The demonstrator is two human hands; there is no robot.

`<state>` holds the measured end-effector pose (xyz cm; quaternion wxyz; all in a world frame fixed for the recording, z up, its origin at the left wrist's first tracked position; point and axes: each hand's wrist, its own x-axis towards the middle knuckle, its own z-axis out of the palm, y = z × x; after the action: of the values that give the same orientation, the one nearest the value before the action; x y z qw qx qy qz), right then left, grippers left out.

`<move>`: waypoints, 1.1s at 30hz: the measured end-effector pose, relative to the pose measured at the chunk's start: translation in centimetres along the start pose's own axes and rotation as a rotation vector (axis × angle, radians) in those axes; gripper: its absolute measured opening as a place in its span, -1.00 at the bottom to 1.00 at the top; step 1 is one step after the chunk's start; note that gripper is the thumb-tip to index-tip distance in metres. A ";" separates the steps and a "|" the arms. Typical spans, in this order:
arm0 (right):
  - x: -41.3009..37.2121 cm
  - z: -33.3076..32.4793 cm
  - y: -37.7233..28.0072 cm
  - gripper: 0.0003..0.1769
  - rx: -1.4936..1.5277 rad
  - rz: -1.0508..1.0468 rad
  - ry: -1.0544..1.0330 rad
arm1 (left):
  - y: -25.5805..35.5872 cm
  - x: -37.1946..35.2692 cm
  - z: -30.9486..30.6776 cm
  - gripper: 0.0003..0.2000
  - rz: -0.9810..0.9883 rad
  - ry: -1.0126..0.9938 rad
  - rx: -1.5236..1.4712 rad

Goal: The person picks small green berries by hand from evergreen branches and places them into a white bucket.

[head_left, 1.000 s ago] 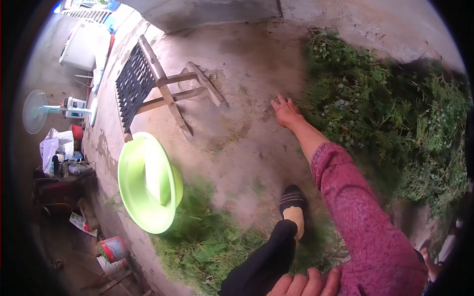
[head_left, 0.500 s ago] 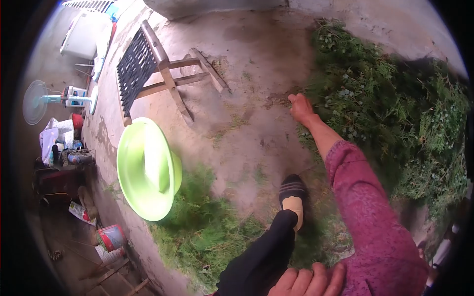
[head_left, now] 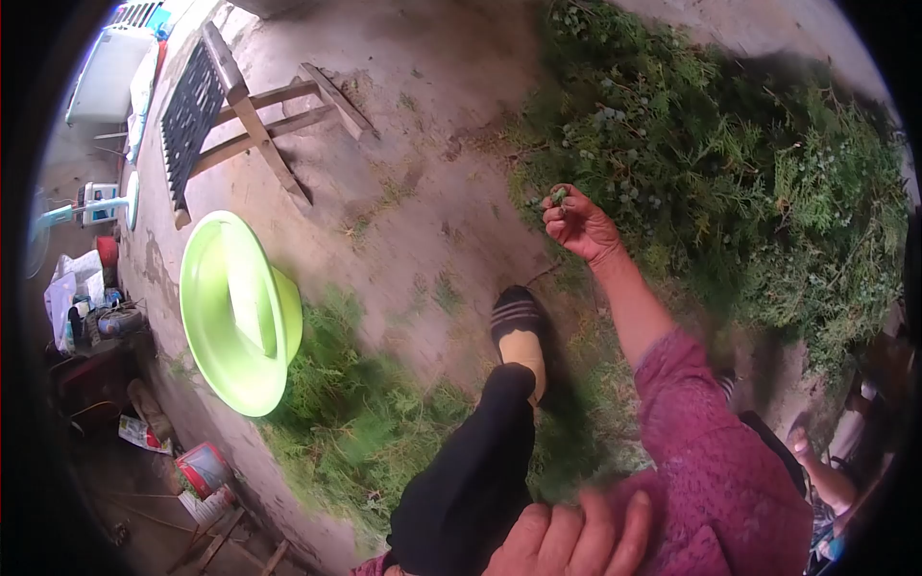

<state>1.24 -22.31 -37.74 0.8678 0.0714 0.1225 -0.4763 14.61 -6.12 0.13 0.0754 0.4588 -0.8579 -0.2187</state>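
1. Dusty grey-brown floor (head_left: 384, 274) bears a heap of feathery dark-green branches (head_left: 691, 182).
2. Round lime-green plastic basin (head_left: 208, 322) stands apart from both hands.
3. Left hand (head_left: 567, 540) curls; cannot tell whether around anything.
4. Right hand (head_left: 586, 230), just drawn back, pinches a small green clump (head_left: 558, 197) by the heap's edge, apparently freshly picked.

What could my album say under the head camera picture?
Bare right hand holding small green bits near leafy green branches, with a round lime-green plastic basin also in view.
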 end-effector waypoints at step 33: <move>-11.5 -2.5 2.2 -0.48 -1.397 0.036 0.565 | 4.8 -0.2 2.3 -0.65 0.250 0.031 -0.031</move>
<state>-3.22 -11.20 -36.94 0.6546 -0.3742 0.6127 -0.2371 10.33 -2.95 0.21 0.1221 0.3505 -0.9036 -0.2137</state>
